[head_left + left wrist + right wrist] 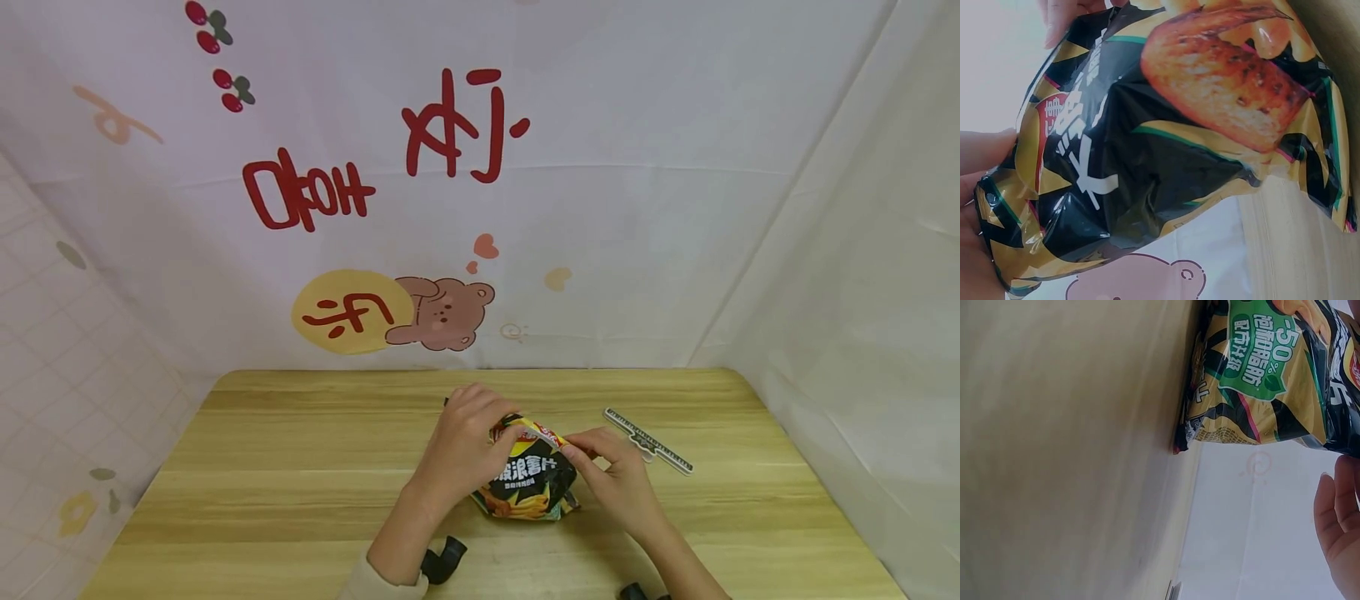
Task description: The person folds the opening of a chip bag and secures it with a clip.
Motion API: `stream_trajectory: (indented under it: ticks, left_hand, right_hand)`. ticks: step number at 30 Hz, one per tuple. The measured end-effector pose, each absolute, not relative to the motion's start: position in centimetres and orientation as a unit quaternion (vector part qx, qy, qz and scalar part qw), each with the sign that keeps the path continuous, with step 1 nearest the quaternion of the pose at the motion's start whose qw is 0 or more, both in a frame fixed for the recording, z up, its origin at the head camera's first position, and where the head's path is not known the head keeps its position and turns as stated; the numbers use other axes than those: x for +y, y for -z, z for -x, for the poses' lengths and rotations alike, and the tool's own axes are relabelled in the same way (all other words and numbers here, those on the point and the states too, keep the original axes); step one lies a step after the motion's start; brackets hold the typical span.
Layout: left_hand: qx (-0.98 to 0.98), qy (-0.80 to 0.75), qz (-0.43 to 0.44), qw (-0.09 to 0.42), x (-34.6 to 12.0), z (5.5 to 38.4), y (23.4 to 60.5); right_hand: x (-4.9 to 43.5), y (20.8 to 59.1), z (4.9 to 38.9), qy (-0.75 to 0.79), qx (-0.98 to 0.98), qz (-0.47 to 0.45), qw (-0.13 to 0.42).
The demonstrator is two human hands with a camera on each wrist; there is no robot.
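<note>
A black-and-gold bag of potato chips (521, 479) stands upright on the table in the middle of the head view, its printed front towards me. My left hand (467, 437) holds the left part of the bag's top edge, fingers bent over it and thumb in front. At the right end of that edge my right hand (613, 477) pinches the yellow and red strip between thumb and fingers. Seen from the left wrist, the bag (1147, 169) fills most of the picture, with a grilled wing printed on it. In the right wrist view the right hand (1341, 525) touches the bag's side.
A pale strip with ruler-like marks (648, 442) and a small shaped piece at its middle lies on the wooden table (300, 467), right of the bag. Black curved pieces (444, 560) show by both forearms. A printed white cloth (637, 250) hangs behind the table.
</note>
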State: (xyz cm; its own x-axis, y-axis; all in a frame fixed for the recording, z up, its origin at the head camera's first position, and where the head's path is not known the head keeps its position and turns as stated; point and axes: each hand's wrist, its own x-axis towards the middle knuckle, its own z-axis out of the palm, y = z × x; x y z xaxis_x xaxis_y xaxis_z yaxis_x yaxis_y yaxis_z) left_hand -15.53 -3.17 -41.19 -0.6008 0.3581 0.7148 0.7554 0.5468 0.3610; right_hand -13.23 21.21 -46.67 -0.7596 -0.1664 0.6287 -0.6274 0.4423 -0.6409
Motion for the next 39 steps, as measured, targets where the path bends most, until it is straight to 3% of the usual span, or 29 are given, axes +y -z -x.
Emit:
stream_trajectory:
  ticks: [14,39]
  left_hand:
    - [-0.875,0.318,0.264,0.252,-3.5,15.3,40.8]
    - [-0.856,0.391,0.260,0.216,-4.2,15.7,40.8]
  right_hand:
    - [21.3,46.9,13.3,-0.449,-0.827,-0.237,0.244]
    - [21.8,46.7,13.4,-0.437,-0.847,-0.215,0.212]
